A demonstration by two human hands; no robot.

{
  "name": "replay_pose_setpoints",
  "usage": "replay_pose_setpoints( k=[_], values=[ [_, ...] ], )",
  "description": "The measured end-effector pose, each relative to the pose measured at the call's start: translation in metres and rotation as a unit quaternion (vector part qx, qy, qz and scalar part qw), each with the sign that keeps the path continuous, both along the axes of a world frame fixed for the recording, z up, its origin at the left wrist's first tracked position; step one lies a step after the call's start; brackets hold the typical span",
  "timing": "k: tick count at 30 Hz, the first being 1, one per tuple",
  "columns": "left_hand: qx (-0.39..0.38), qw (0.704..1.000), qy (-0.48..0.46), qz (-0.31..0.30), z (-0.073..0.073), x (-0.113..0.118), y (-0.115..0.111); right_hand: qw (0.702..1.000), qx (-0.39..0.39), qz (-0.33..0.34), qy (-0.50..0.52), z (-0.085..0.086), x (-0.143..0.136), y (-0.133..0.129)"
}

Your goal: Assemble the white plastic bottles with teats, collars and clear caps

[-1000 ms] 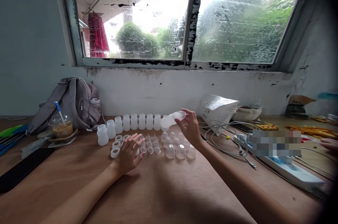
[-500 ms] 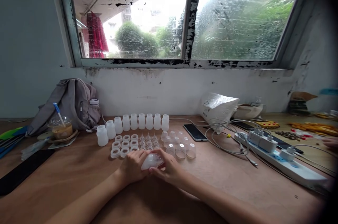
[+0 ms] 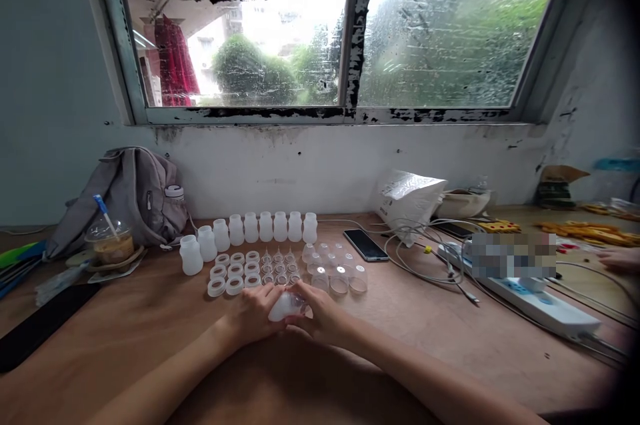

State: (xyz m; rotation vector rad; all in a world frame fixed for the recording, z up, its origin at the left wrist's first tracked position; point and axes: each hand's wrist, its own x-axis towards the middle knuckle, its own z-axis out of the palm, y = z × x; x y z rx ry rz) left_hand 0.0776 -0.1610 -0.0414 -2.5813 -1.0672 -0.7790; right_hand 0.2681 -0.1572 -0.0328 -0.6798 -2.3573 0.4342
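The left hand (image 3: 254,313) and right hand (image 3: 321,313) are pinching a translucent bottle (image 3: 281,308) between them, its clear end pointing right, above the near tabletop (image 3: 410,325); just beyond, white rings (image 3: 235,291), clear teats (image 3: 279,270) and clear caps (image 3: 339,283) are standing before lined-up white bottles (image 3: 251,230)

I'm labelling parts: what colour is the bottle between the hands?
The bottle is translucent white, in the head view.

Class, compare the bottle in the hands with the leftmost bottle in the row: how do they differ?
The held bottle is tipped sideways between left hand and right hand; the leftmost bottle stands upright on the table. The held bottle has a clear cap at one end; the leftmost bottle shows none. Both have whitish bodies.
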Motion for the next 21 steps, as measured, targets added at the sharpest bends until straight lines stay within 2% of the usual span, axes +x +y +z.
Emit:
replay_pose_setpoints(
  k=[4, 7, 14, 17, 21],
  values=[
    [-0.056, 0.998, 0.002, -0.033, 0.008, -0.001, -0.002, 0.999, 0.041, 0.018, -0.024, -0.001, 0.004, -0.002],
    [-0.094, 0.995, -0.006, -0.035, 0.014, 0.000, -0.003, 0.995, 0.078, 0.032, -0.048, 0.001, 0.006, -0.002],
    [-0.166, 0.983, -0.041, -0.069, 0.022, 0.000, -0.005, 0.979, 0.166, 0.015, -0.119, 0.017, 0.011, -0.002],
    [-0.159, 0.984, -0.043, -0.067, 0.020, 0.001, -0.006, 0.973, 0.194, 0.011, -0.127, 0.022, 0.010, -0.005],
    [-0.127, 0.988, -0.051, -0.072, 0.010, 0.005, -0.002, 0.974, 0.202, -0.009, -0.105, 0.024, 0.009, -0.005]
  ],
)
